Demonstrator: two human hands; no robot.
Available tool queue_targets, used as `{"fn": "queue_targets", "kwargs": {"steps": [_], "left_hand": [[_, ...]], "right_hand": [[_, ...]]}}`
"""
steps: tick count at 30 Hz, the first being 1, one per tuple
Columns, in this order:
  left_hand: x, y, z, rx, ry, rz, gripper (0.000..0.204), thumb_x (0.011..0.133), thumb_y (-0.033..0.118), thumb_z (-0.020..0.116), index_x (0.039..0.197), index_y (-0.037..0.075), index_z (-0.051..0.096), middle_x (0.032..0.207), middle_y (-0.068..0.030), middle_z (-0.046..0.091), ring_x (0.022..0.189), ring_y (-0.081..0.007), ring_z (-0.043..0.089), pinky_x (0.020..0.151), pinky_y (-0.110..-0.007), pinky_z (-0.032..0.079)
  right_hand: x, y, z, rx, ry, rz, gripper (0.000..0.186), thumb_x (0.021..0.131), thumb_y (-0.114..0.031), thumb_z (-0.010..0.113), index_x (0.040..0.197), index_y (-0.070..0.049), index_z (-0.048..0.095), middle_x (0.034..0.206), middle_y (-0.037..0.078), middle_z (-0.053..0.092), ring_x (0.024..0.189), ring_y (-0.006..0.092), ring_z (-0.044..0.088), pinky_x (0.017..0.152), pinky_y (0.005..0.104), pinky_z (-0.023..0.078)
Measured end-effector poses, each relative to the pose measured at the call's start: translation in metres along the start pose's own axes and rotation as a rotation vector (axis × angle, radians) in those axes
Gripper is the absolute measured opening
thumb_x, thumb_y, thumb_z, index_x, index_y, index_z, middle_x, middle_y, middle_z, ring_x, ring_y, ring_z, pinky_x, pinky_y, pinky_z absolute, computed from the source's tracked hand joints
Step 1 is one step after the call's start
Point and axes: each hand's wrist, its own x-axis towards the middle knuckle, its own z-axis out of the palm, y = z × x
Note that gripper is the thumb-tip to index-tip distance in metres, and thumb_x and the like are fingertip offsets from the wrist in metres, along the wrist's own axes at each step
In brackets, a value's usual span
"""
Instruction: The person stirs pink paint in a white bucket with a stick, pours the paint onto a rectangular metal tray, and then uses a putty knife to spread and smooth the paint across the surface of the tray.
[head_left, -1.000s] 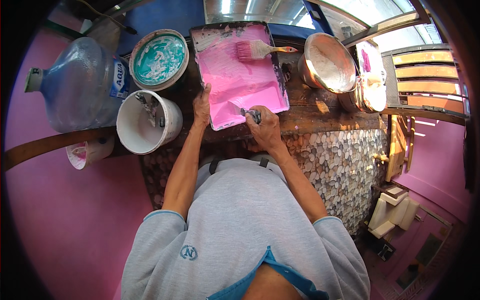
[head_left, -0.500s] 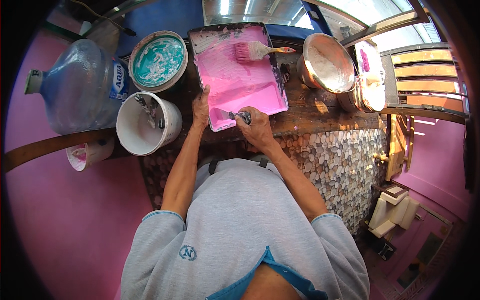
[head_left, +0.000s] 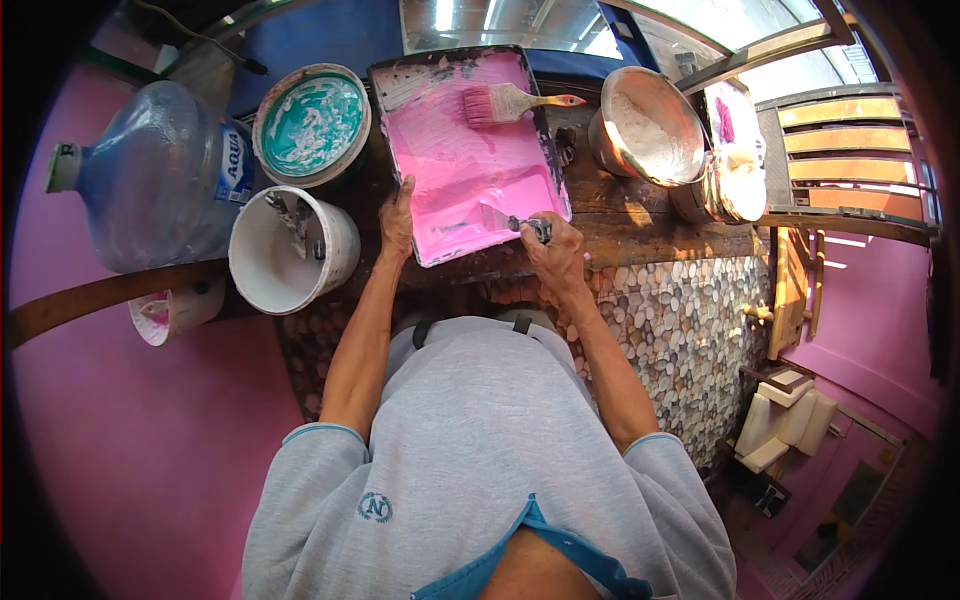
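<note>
A paint tray (head_left: 430, 78) with pink paint lies on the wooden table, its near end toward me. My left hand (head_left: 397, 222) grips the tray's left rim near the front corner, thumb up along the edge. In my right hand (head_left: 553, 250) is a putty knife (head_left: 494, 216), held by its dark handle over the tray's near right side. Its thin blade points left into the pink paint, partly coated. Across the far part of the tray rests a paintbrush (head_left: 507, 103) with pink bristles, its handle sticking out over the right rim.
Left of the tray stand a teal-topped bucket (head_left: 311, 124), a white bucket (head_left: 335, 250) with tools inside, and a large clear water jug (head_left: 150, 175). A bowl-like bucket (head_left: 648, 130) sits to the right. A pebble-patterned surface (head_left: 670, 320) lies below the table edge (head_left: 640, 238).
My right hand has moved right with the putty knife, from the tray's near middle to its near right corner. My left hand keeps hold of the tray rim.
</note>
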Motion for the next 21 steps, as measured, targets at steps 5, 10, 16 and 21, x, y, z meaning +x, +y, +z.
{"fn": "queue_targets", "kwargs": {"steps": [5, 10, 16, 21], "left_hand": [[0.005, -0.009, -0.008, 0.055, 0.008, 0.028, 0.060, 0.085, 0.055, 0.062, 0.100, -0.003, 0.064, 0.090, -0.0025, 0.055, 0.084, -0.0127, 0.045, 0.079, -0.029, 0.040], [0.003, -0.005, -0.006, 0.029, -0.001, 0.003, 0.060, 0.085, 0.056, 0.062, 0.097, -0.002, 0.064, 0.087, -0.0027, 0.054, 0.082, -0.0130, 0.045, 0.077, -0.030, 0.040], [0.002, -0.006, -0.008, 0.061, 0.006, 0.031, 0.062, 0.085, 0.056, 0.062, 0.100, -0.004, 0.064, 0.088, -0.0037, 0.055, 0.081, -0.0134, 0.046, 0.075, -0.030, 0.041], [-0.004, -0.001, 0.001, 0.001, 0.004, 0.009, 0.060, 0.086, 0.052, 0.063, 0.107, -0.005, 0.063, 0.094, -0.0053, 0.058, 0.086, -0.0133, 0.049, 0.080, -0.030, 0.042]], "right_hand": [[-0.006, 0.003, 0.001, 0.044, -0.014, -0.058, 0.021, 0.082, -0.016, 0.064, 0.089, 0.004, 0.062, 0.079, 0.021, 0.063, 0.071, 0.0349, 0.063, 0.068, 0.0398, 0.050], [-0.003, 0.006, -0.003, -0.002, 0.083, -0.017, 0.021, 0.082, -0.014, 0.064, 0.092, 0.005, 0.061, 0.080, 0.021, 0.063, 0.073, 0.0370, 0.063, 0.068, 0.0410, 0.050], [-0.006, 0.004, 0.001, -0.052, 0.062, -0.097, 0.021, 0.082, -0.013, 0.064, 0.093, 0.004, 0.060, 0.081, 0.022, 0.062, 0.072, 0.0377, 0.062, 0.067, 0.0421, 0.049], [-0.006, 0.007, -0.001, -0.044, 0.112, -0.018, 0.021, 0.082, -0.013, 0.065, 0.092, 0.004, 0.061, 0.080, 0.022, 0.062, 0.072, 0.0380, 0.062, 0.066, 0.0426, 0.049]]}}
